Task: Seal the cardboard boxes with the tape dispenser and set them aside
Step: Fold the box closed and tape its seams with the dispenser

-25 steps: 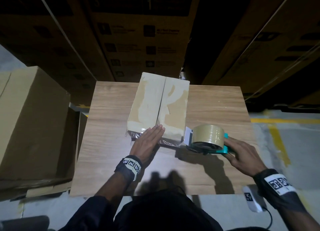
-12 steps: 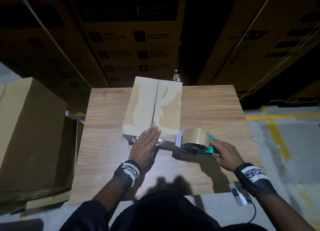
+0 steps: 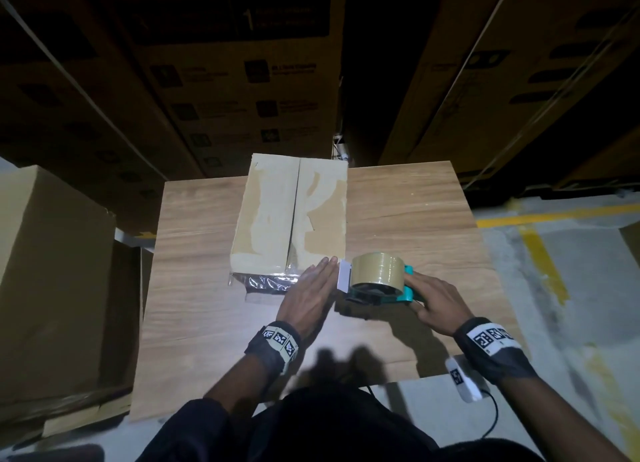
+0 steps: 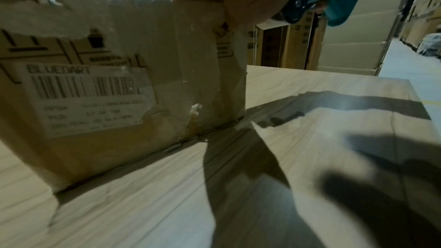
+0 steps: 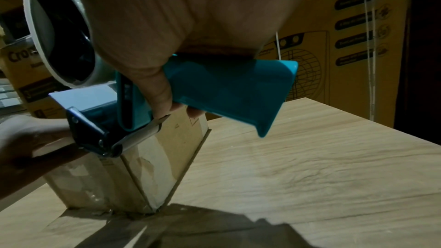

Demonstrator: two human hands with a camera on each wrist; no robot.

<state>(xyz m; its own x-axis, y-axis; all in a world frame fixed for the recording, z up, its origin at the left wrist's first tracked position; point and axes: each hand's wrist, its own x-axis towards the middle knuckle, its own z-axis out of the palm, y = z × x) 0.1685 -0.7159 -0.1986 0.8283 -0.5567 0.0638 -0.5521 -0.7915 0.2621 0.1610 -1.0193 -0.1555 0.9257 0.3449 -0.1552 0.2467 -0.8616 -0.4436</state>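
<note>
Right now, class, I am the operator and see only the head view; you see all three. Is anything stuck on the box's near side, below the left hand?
Observer: Yes. The left wrist view shows a white label with a barcode on the cardboard box's near side.
Operator: How does the right hand hold the tape dispenser?
Observer: In the right wrist view, its fingers curl round the teal handle.
Operator: Where is the metal front end?
Observer: At the box's near right corner, by the top edge, beside the left hand.
</note>
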